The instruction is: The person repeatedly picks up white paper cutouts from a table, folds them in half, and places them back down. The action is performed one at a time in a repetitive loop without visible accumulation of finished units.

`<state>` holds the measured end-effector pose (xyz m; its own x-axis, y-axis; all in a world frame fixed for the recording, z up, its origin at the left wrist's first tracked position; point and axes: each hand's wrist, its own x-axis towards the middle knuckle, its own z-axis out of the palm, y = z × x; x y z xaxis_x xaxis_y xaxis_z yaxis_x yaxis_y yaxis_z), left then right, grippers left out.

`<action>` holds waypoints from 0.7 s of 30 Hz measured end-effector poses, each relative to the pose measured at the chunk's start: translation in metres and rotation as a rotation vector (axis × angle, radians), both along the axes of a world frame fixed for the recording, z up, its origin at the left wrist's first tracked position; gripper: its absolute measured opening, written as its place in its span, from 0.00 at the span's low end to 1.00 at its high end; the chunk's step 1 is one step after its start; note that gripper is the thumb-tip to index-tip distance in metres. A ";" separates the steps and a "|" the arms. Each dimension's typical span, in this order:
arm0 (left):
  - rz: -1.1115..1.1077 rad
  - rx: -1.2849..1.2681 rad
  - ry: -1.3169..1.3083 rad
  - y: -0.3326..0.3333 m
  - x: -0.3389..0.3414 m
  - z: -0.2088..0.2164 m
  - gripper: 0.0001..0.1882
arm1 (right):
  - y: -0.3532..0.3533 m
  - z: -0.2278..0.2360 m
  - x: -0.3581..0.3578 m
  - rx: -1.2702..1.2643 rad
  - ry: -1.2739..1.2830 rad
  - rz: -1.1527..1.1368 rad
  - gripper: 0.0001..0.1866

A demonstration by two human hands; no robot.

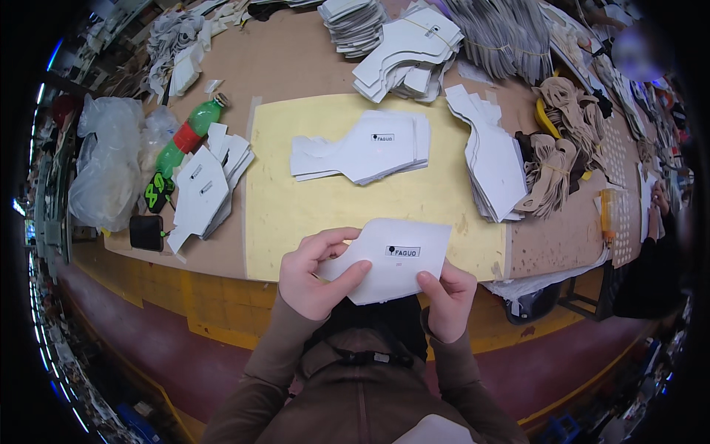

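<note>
Both my hands hold a white flat cut-out piece just over the table's near edge. It has a small dark printed label near its middle. My left hand grips its left end, thumb on top and fingers behind. My right hand pinches the lower right edge with the thumb in front. Whether the piece is one layer or more, I cannot tell. Beyond my hands, a low stack of similar white pieces lies on a yellow sheet.
Stacks of white pieces lie left and right, with a banded bundle behind. At left are a green bottle, a phone and a clear plastic bag. Beige strips lie right; another person's hand shows far right.
</note>
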<state>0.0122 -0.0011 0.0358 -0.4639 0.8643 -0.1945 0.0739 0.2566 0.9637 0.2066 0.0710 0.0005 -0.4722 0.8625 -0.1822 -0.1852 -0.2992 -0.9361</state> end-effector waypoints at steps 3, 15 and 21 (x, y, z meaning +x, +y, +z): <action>-0.032 0.039 -0.103 -0.005 0.000 0.005 0.24 | -0.003 0.007 0.000 0.006 0.004 0.002 0.09; -0.032 0.060 -0.095 -0.013 -0.001 0.010 0.22 | -0.008 0.013 0.000 0.053 -0.024 0.015 0.09; -0.014 0.037 -0.103 -0.016 -0.001 0.010 0.24 | -0.009 0.014 -0.001 0.075 -0.028 0.027 0.08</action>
